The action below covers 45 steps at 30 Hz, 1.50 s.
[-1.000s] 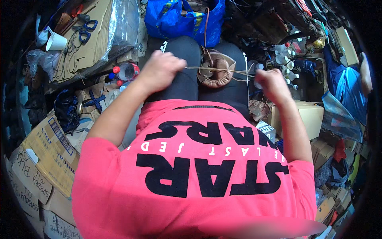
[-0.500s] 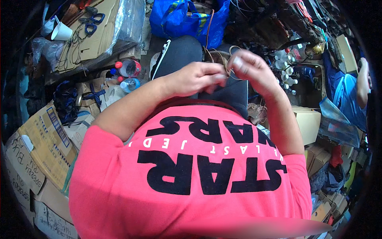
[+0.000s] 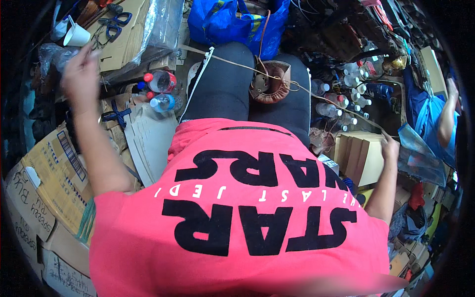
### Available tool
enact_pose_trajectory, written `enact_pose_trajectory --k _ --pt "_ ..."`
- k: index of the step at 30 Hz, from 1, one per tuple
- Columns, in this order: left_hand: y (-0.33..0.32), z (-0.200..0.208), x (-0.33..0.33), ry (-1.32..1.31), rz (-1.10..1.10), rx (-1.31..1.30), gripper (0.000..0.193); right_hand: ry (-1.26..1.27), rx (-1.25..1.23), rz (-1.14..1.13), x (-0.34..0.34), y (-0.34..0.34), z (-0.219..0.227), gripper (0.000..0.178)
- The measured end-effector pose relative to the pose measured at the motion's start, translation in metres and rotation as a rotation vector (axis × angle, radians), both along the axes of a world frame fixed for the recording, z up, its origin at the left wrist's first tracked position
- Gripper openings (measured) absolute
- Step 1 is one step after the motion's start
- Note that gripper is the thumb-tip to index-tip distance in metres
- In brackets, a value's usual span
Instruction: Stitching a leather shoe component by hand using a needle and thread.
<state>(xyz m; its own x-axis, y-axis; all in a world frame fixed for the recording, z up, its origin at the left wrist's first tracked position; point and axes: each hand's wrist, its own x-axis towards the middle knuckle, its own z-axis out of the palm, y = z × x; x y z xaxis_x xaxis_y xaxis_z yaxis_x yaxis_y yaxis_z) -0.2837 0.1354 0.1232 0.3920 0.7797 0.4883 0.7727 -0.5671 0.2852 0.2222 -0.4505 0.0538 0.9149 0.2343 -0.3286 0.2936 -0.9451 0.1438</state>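
A brown leather shoe (image 3: 272, 91) with metal eyelets rests between my thighs, its opening facing up. A long tan lace (image 3: 341, 103) stretches from it to both sides, with a small loop or knot beside the shoe. At the right, my right hand (image 3: 391, 147) is closed on one end of the lace, beside a stack of cardboard. Far out to the left, my left hand (image 3: 81, 74) is raised near a white cup, its fingers pinched and blurred. The lace runs taut toward it, though its last stretch is lost against the cardboard and plastic.
A blue bag (image 3: 237, 24) stands ahead of my knees. Plastic bottles (image 3: 163, 81) lie at the left, and several more (image 3: 346, 94) stand at the right. Scissors (image 3: 116, 24) lie on flat cardboard near the white cup (image 3: 76, 35). Another person's arm (image 3: 448, 116) shows at the far right.
My hands have moved from together above the shoe to wide apart, left and right. The lace is now drawn out to both sides, and the shoe has come into full view.
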Motion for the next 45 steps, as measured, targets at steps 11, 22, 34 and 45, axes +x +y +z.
enact_pose_trajectory --k 11,22,34,45 --pt "-0.166 -0.107 0.186 -0.131 -1.026 -0.721 0.023 0.93 0.917 0.152 -0.159 0.231 -0.016 0.029" --pt "-0.099 -0.132 0.135 -0.492 -0.796 -1.022 0.025 0.857 0.969 0.042 -0.12 0.198 -0.024 0.03" --pt "-0.144 -0.097 0.235 0.103 -1.175 -0.84 0.024 0.52 0.867 0.677 -0.131 0.261 0.005 0.016" --pt "-0.14 -0.114 0.245 -0.016 -1.15 -1.41 0.017 0.545 0.809 0.722 -0.136 0.263 0.004 0.014"
